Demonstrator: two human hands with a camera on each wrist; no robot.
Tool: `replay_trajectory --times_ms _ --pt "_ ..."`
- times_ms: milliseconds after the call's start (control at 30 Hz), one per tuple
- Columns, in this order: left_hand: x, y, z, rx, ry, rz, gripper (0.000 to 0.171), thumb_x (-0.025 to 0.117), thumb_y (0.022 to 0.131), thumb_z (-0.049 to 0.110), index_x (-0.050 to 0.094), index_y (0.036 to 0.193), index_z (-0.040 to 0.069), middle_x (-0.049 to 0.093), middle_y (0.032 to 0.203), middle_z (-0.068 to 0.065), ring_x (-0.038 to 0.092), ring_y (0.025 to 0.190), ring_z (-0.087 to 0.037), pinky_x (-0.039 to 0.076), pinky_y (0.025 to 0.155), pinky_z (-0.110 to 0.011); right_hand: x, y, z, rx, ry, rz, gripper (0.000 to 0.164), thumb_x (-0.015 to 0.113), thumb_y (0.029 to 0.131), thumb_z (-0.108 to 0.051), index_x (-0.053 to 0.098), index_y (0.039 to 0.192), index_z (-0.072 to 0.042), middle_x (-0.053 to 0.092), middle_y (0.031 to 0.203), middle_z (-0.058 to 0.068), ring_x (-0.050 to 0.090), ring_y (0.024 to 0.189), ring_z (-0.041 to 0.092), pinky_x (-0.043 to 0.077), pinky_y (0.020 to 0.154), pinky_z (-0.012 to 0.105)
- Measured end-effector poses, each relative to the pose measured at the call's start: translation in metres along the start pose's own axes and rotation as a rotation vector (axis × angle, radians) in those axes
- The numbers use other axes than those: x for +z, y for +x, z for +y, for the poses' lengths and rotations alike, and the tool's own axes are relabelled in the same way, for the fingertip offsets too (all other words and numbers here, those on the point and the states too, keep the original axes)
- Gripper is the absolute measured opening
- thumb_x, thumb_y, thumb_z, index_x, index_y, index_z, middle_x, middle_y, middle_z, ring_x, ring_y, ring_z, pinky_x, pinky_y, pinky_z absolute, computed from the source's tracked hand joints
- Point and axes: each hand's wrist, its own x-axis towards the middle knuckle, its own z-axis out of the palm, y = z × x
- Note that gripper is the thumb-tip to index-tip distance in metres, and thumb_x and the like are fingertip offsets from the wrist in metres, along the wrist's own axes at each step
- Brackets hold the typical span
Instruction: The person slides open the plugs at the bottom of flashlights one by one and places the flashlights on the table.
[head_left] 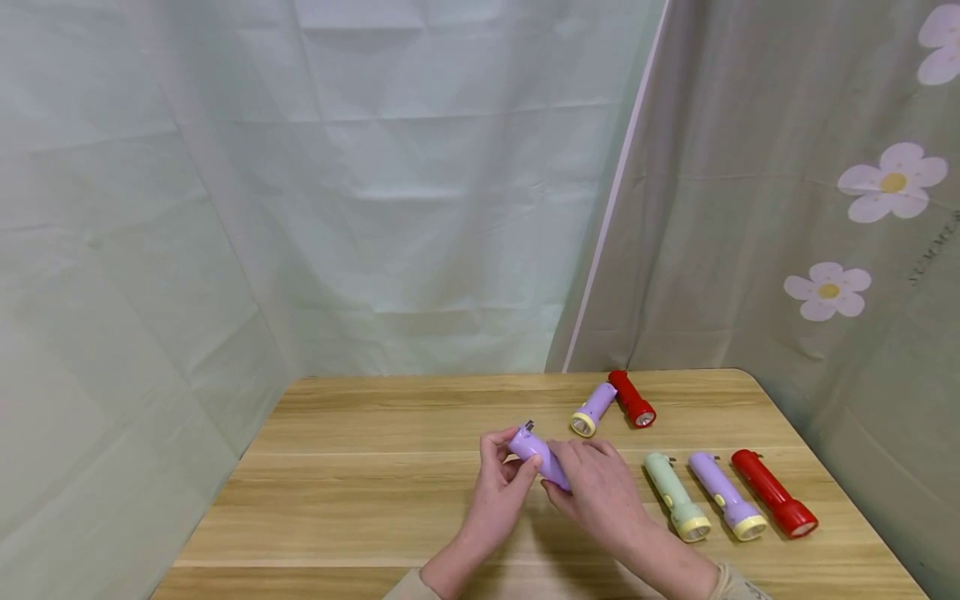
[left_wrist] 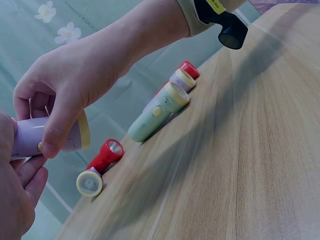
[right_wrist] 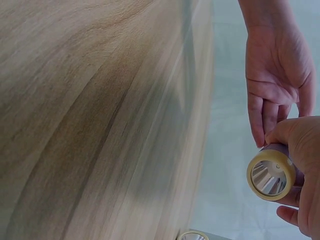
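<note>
Both hands hold a purple flashlight above the table. My left hand pinches it near its tail, where small metal prongs stick out. With thumb and fingers, my right hand grips the body nearer the lamp end. In the left wrist view the right thumb lies beside a small yellow button. The right wrist view shows the yellow-rimmed lens; the left hand is beyond it. To the right of my right hand lie a green flashlight, another purple flashlight and a red flashlight.
Farther back on the wooden table lie a shorter purple flashlight and a shorter red flashlight, close together. A pale curtain hangs behind the table, and a grey flowered curtain hangs at the right.
</note>
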Motion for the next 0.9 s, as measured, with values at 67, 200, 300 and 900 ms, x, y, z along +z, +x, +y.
replay_trajectory --times_ms 67,200,300,900 --pt "-0.0003 0.0001 0.0003 -0.007 0.002 -0.003 0.047 0.063 0.103 0.013 0.034 0.14 0.006 0.056 0.132 -0.02 0.068 0.109 -0.028 0.056 0.082 -0.028 0.0 -0.0003 0.0001 -0.003 0.0 0.001 0.049 0.089 0.076 -0.029 0.065 0.114 -0.01 0.07 0.092 0.0 0.068 0.081 0.017 0.052 0.085 0.042" --pt "-0.0008 0.0 0.001 -0.023 0.009 -0.007 0.048 0.063 0.103 0.015 0.034 0.141 0.008 0.056 0.132 -0.018 0.067 0.11 -0.026 0.056 0.085 -0.031 -0.0001 -0.0004 0.0004 -0.008 -0.001 0.002 0.049 0.088 0.076 -0.029 0.065 0.115 -0.01 0.07 0.092 0.0 0.067 0.08 0.017 0.052 0.086 0.042" --pt "-0.0009 -0.0001 0.001 -0.027 0.009 -0.008 0.049 0.063 0.103 0.016 0.034 0.141 0.008 0.056 0.132 -0.017 0.067 0.11 -0.026 0.057 0.085 -0.033 0.0001 -0.0005 0.0004 -0.011 -0.002 0.004 0.049 0.089 0.076 -0.028 0.065 0.115 -0.01 0.069 0.092 0.0 0.067 0.079 0.017 0.052 0.085 0.042" --pt "-0.0013 -0.0006 -0.0024 -0.016 -0.001 -0.027 0.049 0.062 0.103 0.013 0.034 0.144 0.009 0.055 0.131 -0.019 0.066 0.11 -0.027 0.057 0.09 -0.043 0.002 -0.0017 -0.0005 -0.009 -0.012 -0.009 0.051 0.091 0.074 -0.027 0.065 0.114 -0.009 0.069 0.092 0.001 0.068 0.078 0.018 0.053 0.084 0.044"
